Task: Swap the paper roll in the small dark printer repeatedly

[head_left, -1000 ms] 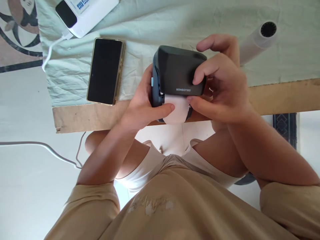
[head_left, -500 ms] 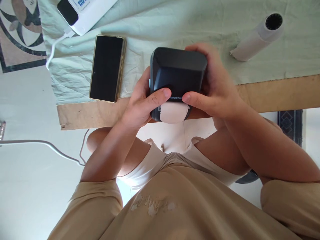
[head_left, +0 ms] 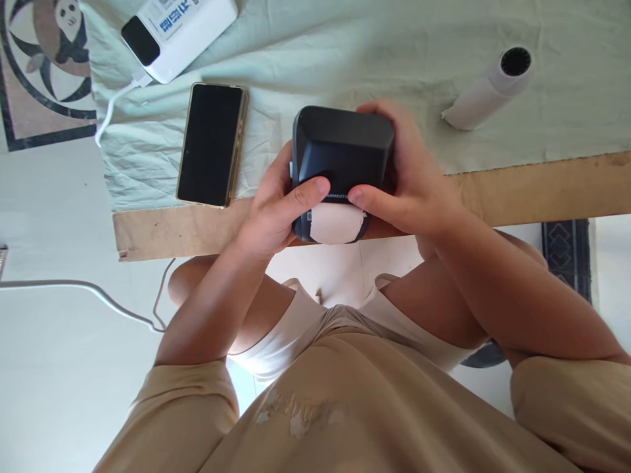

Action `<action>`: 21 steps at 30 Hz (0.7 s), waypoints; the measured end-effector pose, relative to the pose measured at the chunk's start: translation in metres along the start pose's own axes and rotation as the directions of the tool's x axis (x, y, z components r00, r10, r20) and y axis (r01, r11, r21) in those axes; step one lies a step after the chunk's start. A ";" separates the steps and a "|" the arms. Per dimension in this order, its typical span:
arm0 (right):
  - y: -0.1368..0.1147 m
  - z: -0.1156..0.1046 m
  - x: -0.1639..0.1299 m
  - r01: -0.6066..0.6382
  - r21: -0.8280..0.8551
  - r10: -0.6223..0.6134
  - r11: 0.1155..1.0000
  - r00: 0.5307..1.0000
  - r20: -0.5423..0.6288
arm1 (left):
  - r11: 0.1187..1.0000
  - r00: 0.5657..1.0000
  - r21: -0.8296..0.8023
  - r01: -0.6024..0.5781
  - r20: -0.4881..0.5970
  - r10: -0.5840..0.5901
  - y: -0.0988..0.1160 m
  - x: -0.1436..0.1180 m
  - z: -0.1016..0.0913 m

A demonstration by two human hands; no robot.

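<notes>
Both hands, left (head_left: 269, 220) & right (head_left: 411, 180), clamped on black label printer (head_left: 342, 154) mid-frame, paper (head_left: 335, 225) sticking out; phone (head_left: 211, 144) left of it.

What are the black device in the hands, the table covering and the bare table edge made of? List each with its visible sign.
Black device: seemingly matte moulded plastic, with smooth rounded corners and dull sheen. Paper strip at its slot: thin, white, torn edge. Table covering: pale green woven cloth, creased and wrinkled. Table edge: looks like unfinished brown board, perhaps plywood or hardboard, dull and chipped at the corner.
</notes>
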State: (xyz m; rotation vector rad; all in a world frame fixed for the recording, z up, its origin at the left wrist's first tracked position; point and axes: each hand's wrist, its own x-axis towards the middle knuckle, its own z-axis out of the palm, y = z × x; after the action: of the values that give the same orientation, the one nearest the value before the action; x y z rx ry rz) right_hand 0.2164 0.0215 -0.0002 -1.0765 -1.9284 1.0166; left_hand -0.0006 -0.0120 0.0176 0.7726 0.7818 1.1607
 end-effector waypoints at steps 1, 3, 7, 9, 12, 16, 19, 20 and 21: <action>-0.001 -0.001 0.000 0.006 0.000 -0.006 1.000 1.000 -0.003 | 1.000 1.000 0.002 -0.015 0.005 0.015 -0.001 0.000 0.000; -0.003 -0.002 -0.001 0.017 -0.005 -0.017 1.000 1.000 -0.009 | 1.000 1.000 -0.006 -0.026 0.011 0.026 -0.002 0.001 0.002; -0.011 -0.005 -0.001 -0.016 -0.002 0.016 1.000 0.998 -0.064 | 0.995 0.990 -0.083 0.046 -0.126 -0.057 0.001 0.008 0.010; -0.013 -0.005 -0.001 -0.019 -0.015 0.017 1.000 0.995 -0.101 | 0.994 0.981 -0.083 0.067 -0.179 -0.081 0.003 0.010 0.013; -0.013 -0.005 0.000 0.037 -0.053 -0.043 0.998 0.993 -0.112 | 0.999 0.988 -0.036 0.036 -0.152 -0.041 0.004 0.011 0.011; -0.013 -0.008 0.001 0.190 -0.055 -0.195 0.980 0.974 -0.113 | 1.000 0.988 0.015 0.013 -0.155 -0.011 0.002 0.013 0.001; -0.016 -0.011 0.001 0.175 -0.019 -0.176 0.984 0.983 -0.058 | 0.997 0.979 0.060 0.048 -0.203 -0.035 0.003 0.015 -0.002; -0.017 -0.012 0.001 0.155 -0.017 -0.156 0.988 0.986 -0.053 | 0.996 0.977 0.065 0.066 -0.206 -0.052 0.004 0.015 -0.002; -0.017 -0.013 0.000 0.143 -0.025 -0.145 0.989 0.987 -0.067 | 0.994 0.977 0.065 0.087 -0.199 -0.073 0.004 0.016 -0.001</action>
State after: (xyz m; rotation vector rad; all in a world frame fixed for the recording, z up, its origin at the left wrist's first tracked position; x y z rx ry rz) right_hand 0.2212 0.0197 0.0206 -0.9554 -1.9339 0.8711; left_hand -0.0002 0.0044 0.0186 0.6869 1.0159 1.1520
